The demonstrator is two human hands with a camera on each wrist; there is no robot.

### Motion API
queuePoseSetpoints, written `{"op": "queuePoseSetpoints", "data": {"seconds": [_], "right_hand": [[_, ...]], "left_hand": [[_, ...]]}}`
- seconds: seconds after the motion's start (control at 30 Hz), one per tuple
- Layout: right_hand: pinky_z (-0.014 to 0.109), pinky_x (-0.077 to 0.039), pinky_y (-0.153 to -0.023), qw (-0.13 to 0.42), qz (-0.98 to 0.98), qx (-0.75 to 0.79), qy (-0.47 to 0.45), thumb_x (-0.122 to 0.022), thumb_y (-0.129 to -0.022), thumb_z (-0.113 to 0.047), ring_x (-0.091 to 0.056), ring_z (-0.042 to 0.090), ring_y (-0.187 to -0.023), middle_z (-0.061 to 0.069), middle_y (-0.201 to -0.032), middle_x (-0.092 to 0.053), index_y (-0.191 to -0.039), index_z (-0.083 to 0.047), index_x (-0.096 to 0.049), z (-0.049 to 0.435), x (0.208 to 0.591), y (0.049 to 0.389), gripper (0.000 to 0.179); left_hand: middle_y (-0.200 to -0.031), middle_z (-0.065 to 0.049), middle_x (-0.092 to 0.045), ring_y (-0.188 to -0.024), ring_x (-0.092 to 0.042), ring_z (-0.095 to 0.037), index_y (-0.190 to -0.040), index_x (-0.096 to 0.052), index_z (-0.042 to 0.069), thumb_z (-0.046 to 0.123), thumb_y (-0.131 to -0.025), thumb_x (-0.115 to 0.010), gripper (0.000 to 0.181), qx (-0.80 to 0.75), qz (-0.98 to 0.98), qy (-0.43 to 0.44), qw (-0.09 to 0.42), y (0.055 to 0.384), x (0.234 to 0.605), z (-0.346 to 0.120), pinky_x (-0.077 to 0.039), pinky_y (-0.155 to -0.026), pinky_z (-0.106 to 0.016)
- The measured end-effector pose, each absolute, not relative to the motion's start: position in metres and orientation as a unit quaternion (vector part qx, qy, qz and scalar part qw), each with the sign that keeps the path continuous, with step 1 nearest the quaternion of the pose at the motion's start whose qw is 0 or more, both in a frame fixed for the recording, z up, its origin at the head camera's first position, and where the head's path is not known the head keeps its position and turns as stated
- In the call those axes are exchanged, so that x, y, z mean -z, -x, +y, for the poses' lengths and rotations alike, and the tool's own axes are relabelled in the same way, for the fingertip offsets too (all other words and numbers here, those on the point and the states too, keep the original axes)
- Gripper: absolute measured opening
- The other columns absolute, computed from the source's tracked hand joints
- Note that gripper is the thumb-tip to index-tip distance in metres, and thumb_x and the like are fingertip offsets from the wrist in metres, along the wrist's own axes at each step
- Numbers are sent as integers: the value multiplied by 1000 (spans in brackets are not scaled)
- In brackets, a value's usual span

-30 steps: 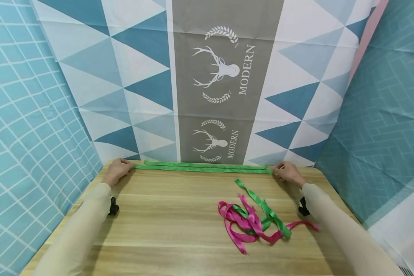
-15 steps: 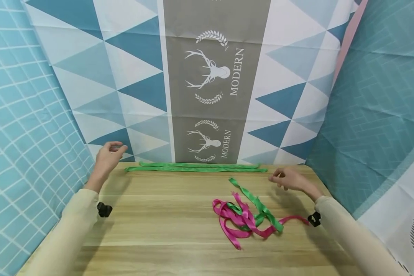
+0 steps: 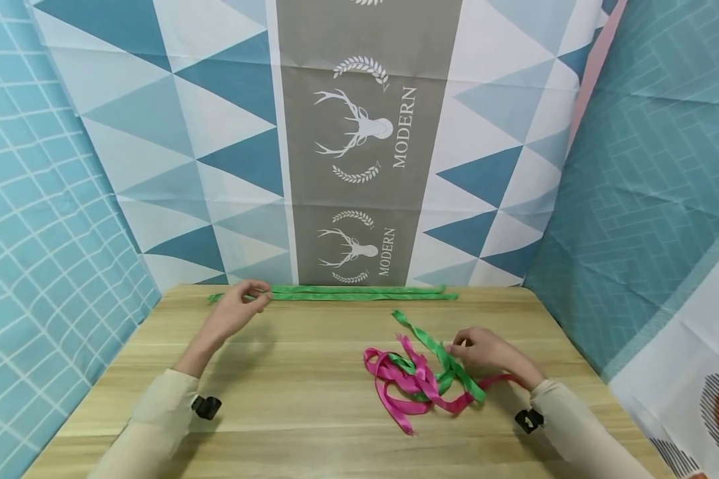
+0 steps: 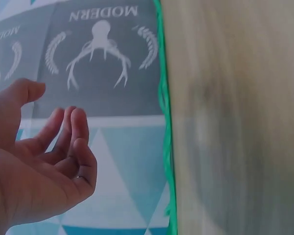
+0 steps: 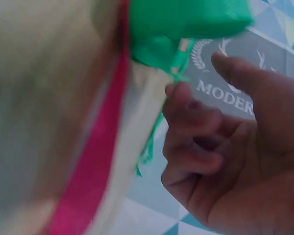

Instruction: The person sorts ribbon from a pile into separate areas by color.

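Two green ribbons (image 3: pixel 359 297) lie straight and side by side along the table's back edge. My left hand (image 3: pixel 236 311) hovers at their left part with loosely bent fingers; the left wrist view shows nothing between its thumb and fingertips. Nearer the front, on the right, lies a loose heap of a magenta ribbon (image 3: pixel 400 407) and a green ribbon (image 3: pixel 422 334), tangled together. Over the heap's right side is my right hand (image 3: pixel 488 351), fingers bent. In the right wrist view its thumb stands apart from the fingers, and the heap's green ribbon (image 5: pixel 186 17) is close by.
The wooden table (image 3: pixel 299 412) ends at a patterned cloth wall (image 3: pixel 359 133) behind. A blue tiled cloth (image 3: pixel 42 219) hangs on the left and a teal cloth (image 3: pixel 635 199) on the right. A black wrist camera (image 3: pixel 206 407) sits at the left sleeve.
Both hands have left the ends of the straight green ribbons. My left hand rose, then moved right and down; the right hand came forward and left to the heap. The head view shifted slightly.
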State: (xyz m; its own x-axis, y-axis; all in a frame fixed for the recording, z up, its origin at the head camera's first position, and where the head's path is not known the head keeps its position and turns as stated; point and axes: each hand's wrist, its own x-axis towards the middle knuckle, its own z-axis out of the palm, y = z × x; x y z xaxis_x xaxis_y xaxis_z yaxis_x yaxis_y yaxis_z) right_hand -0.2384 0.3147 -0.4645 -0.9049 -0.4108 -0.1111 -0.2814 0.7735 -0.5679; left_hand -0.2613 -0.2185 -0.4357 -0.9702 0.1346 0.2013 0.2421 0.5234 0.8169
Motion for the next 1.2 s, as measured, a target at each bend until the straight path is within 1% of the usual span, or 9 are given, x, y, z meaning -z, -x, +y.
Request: {"op": "queuePoseSetpoints", "data": {"seconds": [0.13, 0.3, 0.5, 0.6, 0.73, 0.83, 0.97, 1.1, 1.2], "right_hand": [[34, -45, -62, 100, 932, 293, 191, -70, -99, -31, -53, 18, -71, 1, -83, -61, -96, -10, -70, 308, 479, 239, 21], [32, -47, -62, 102, 909, 338, 220, -73, -97, -20, -56, 17, -70, 0, -81, -62, -92, -10, -68, 306, 490, 244, 12], [32, -51, -68, 136, 880, 398, 222, -67, -95, -3, -59, 21, -75, 5, -85, -65, -93, -4, -68, 303, 497, 250, 3], [33, -51, -69, 140, 875, 410, 218, -63, -94, 2, -58, 22, -76, 7, -87, -66, -93, -3, -69, 299, 498, 250, 8], [35, -51, -70, 115, 877, 420, 203, -63, -98, -2, -58, 25, -80, 7, -90, -65, -94, -3, -70, 293, 487, 247, 9], [37, -51, -73, 86, 878, 425, 200, -63, -100, -6, -59, 27, -84, 7, -93, -65, -96, -1, -70, 287, 471, 243, 10], [36, -52, -75, 69, 879, 423, 211, -64, -101, -10, -60, 25, -85, 6, -94, -67, -97, -5, -72, 280, 452, 238, 10], [35, -52, -72, 65, 877, 419, 226, -66, -102, -15, -60, 25, -82, 4, -91, -67, -96, -10, -74, 271, 438, 233, 11], [34, -51, -69, 59, 874, 416, 245, -68, -101, -18, -59, 26, -80, 3, -88, -67, -95, -11, -74, 263, 431, 227, 11]], "left_hand": [[-113, -9, -64, -96, -63, -28, -128, -62, 11, 44, -101, -63, 43, 477, -869, 128, 20, 258, 440, -203, -50, -84, -54], [-112, -8, -64, -97, -63, -32, -126, -64, 11, 41, -100, -66, 40, 477, -867, 147, -3, 254, 441, -189, -51, -85, -57], [-110, -6, -65, -100, -63, -38, -122, -66, 14, 40, -100, -68, 35, 472, -866, 164, -12, 253, 442, -179, -51, -84, -57], [-110, -4, -66, -99, -63, -38, -121, -67, 15, 41, -100, -68, 34, 462, -868, 178, -19, 253, 444, -174, -53, -80, -51], [-108, -2, -66, -95, -64, -28, -120, -67, 18, 43, -98, -69, 33, 450, -872, 190, -28, 251, 443, -167, -52, -76, -41], [-107, -1, -66, -93, -63, -22, -120, -68, 19, 42, -98, -69, 32, 446, -871, 205, -35, 248, 440, -158, -52, -77, -40], [-105, 0, -66, -93, -63, -21, -118, -69, 17, 40, -99, -69, 30, 440, -864, 242, -39, 243, 436, -140, -52, -78, -41], [-101, 3, -66, -92, -63, -18, -115, -70, 18, 38, -99, -69, 25, 425, -857, 290, -38, 238, 434, -113, -52, -81, -38], [-101, 4, -66, -91, -64, -15, -118, -70, 19, 38, -99, -68, 27, 424, -845, 322, -47, 232, 433, -89, -53, -81, -36]]}}
